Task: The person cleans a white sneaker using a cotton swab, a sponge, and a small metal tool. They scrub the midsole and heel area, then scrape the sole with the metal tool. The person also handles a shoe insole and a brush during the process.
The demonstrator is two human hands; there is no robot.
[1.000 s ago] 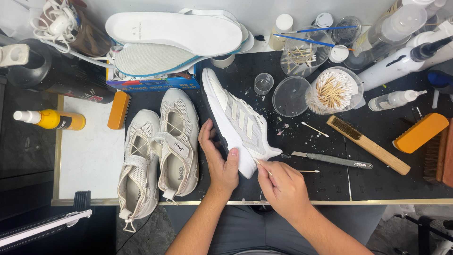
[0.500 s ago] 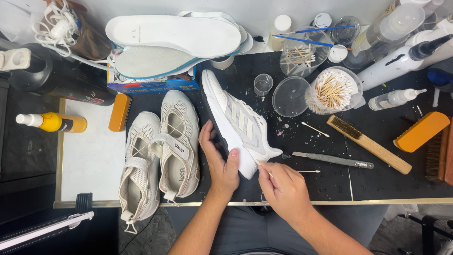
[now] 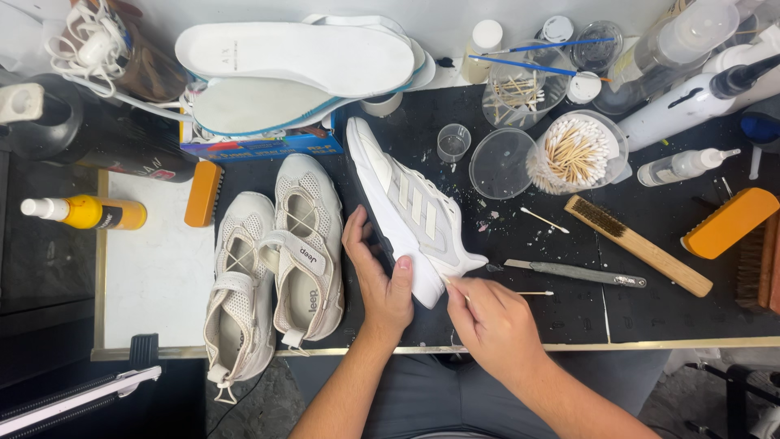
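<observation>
A white sneaker (image 3: 406,203) with pale grey stripes lies on its side on the black mat, toe pointing away from me. My left hand (image 3: 376,272) grips its heel and sole edge, thumb on the white midsole. My right hand (image 3: 487,317) pinches a thin cotton swab (image 3: 455,289) whose tip touches the heel of the sneaker. A pair of beige mesh strap shoes (image 3: 272,260) lies just left of my left hand.
Clear tub of cotton swabs (image 3: 573,154), an empty lid (image 3: 497,167), a small cup (image 3: 452,143). Wooden wire brush (image 3: 638,244), metal scalpel (image 3: 573,272), orange brush (image 3: 727,221) at right. White insoles (image 3: 301,57) on a box at back. Yellow bottle (image 3: 85,213) and orange brush (image 3: 203,192) at left.
Hardly anything differs: both hands stay on the sneaker's heel, and the swab tip shifts very slightly against it. The view drifts a little.
</observation>
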